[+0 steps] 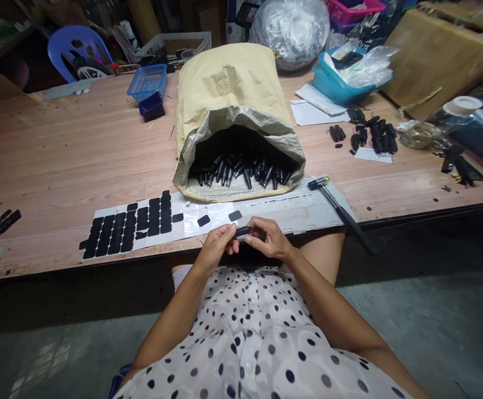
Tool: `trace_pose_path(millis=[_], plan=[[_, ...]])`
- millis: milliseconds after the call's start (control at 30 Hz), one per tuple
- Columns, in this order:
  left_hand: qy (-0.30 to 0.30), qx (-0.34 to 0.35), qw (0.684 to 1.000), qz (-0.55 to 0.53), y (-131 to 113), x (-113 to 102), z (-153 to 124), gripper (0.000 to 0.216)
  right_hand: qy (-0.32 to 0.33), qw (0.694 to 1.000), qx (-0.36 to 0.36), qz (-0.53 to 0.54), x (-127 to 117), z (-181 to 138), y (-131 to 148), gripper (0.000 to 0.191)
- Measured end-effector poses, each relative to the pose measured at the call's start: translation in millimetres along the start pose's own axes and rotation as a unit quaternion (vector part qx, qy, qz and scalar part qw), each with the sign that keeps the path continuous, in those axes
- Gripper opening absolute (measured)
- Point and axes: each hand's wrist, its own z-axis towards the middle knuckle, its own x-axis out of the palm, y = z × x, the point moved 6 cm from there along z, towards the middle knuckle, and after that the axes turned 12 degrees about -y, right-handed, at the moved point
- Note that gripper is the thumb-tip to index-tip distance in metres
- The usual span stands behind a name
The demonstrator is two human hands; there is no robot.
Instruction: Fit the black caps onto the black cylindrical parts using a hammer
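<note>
Between my two hands, just over the table's front edge, is a small black cylindrical part (243, 231). My left hand (220, 244) pinches its left end, while the fingers of my right hand (270, 237) close on its right end. Two loose black rounded pads (235, 215) lie just beyond my hands on a pale board (266, 213). Farther left, rows of similar black pads (119, 226) cover a white sheet. A large yellow woven sack (231, 72) lies beyond, its mouth facing me, with many black tapered parts (247, 174) inside.
A hammer (343, 213) lies at the right, its handle overhanging the front edge. Black parts (376, 133) are piled at the back right near a blue basin (341, 83) and a cardboard box (441, 61). Blue baskets (148, 83) stand left of the sack.
</note>
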Motion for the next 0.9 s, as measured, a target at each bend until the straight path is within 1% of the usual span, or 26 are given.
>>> trace_pose_path(millis=[167, 367, 467, 667, 767, 900], plan=[[0.001, -0.004, 1.0, 0.029, 0.1, 1.3, 0.3, 0.061, 0.008, 1.0, -0.012, -0.005, 0.5, 0.2, 0.4, 0.016], [-0.019, -0.036, 0.997, 0.065, 0.8, 1.6, 0.6, 0.063, 0.024, 1.0, -0.002, -0.021, 1.6, -0.7, -3.9, 0.017], [-0.027, -0.051, 0.995, 0.076, 0.9, 2.1, 0.3, 0.063, 0.024, 0.999, -0.007, -0.026, 2.0, -0.3, -3.1, 0.016], [-0.023, -0.081, 0.991, 0.101, 3.0, 4.6, -2.4, 0.062, 0.033, 0.999, -0.017, -0.034, 4.6, -0.5, -1.4, 0.017], [-0.021, -0.093, 0.99, 0.104, 5.2, 4.7, -3.4, 0.061, 0.032, 0.998, -0.032, -0.036, 4.5, -0.5, 0.8, 0.016], [-0.013, -0.09, 0.99, 0.104, 8.2, 4.8, -2.2, 0.059, 0.03, 0.996, -0.067, -0.044, 4.9, -0.2, 5.6, 0.018]])
